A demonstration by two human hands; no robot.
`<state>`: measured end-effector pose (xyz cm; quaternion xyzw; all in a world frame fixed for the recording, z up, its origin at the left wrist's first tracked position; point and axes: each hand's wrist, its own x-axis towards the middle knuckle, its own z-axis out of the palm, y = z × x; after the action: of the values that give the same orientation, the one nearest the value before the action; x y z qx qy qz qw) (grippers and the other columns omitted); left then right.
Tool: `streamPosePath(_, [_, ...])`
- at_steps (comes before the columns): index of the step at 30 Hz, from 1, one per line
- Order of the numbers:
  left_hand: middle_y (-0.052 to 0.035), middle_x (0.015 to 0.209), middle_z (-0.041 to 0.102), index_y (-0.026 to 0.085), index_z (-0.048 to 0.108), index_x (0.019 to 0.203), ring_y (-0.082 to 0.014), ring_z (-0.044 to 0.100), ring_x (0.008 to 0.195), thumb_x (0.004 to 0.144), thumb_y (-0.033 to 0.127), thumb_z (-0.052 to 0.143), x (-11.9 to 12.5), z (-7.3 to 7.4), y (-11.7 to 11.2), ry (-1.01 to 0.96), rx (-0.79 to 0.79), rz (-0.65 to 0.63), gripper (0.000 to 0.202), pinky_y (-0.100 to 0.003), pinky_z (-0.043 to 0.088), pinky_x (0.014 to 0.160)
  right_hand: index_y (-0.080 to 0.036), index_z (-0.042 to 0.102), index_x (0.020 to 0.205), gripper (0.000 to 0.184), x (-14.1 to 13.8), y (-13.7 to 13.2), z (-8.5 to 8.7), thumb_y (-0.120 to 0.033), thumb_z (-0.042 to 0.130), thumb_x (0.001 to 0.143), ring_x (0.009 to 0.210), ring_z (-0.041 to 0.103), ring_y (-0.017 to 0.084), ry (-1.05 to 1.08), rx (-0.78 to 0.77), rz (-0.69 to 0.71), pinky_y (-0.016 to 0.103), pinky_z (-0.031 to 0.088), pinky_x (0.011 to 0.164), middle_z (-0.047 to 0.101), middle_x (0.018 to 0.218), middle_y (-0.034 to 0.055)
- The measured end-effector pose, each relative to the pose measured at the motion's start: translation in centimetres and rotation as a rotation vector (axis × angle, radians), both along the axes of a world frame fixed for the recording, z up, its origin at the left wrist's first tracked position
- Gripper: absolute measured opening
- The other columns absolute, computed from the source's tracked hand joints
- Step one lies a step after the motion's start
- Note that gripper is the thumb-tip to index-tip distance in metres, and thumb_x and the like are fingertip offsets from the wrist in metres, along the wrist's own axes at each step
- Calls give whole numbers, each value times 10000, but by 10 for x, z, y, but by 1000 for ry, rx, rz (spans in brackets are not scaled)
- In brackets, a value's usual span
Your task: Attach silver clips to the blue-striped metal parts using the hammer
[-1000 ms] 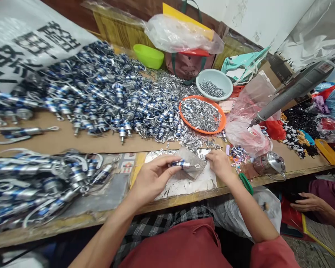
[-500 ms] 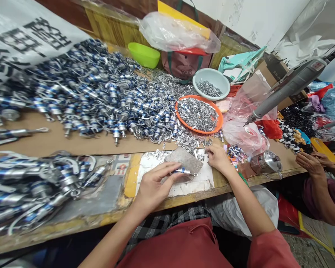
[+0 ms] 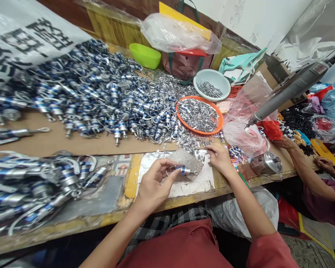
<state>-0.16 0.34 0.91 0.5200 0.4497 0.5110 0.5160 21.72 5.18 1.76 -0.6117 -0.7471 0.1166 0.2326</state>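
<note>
Between the thumb and fingers of my left hand (image 3: 159, 182) is a small silver-and-blue metal piece (image 3: 185, 170) with an eyelet at its right end. I hold it just over a grey block (image 3: 194, 160), which lies on a white board (image 3: 184, 190). To the right of the block, my right hand (image 3: 220, 158) rests low at the board's edge, fingertips drawn together beside loose small metal links (image 3: 202, 153). Whatever it may pinch is too small to make out.
A large heap of similar silver-and-blue pieces (image 3: 100, 89) covers the left. Behind my hands are an orange tray (image 3: 221, 123) of links and a pale blue bowl (image 3: 226, 89). An electric screwdriver (image 3: 290, 93) hangs at right, above a metal mug (image 3: 266, 163). A co-worker's arm (image 3: 304, 167) reaches in.
The held piece has turned slightly in my left hand, showing more of its blue band. My right hand barely shifts. The co-worker's hand has reached forward, away from the other hand.
</note>
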Motion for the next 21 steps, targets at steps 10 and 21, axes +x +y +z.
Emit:
streamPosePath(10, [-90, 999, 703, 154, 529, 1208, -227, 662, 910, 731, 342, 628, 0, -6, -5, 141, 7, 22, 522, -373, 519, 872, -226, 670, 794, 111, -87, -42, 14, -244, 650, 686, 612, 611, 122, 1019, -152, -44, 239, 523, 565, 672, 711, -21])
streamPosePath(21, [-30, 857, 738, 217, 729, 828, -215, 688, 784, 675, 300, 656, -1, 8, -4, 133, 5, 105, 188, -323, 560, 764, -219, 579, 981, 236, -77, -53, 7, -320, 617, 772, 786, 648, 145, 889, -42, 114, 288, 541, 736, 676, 845, 22])
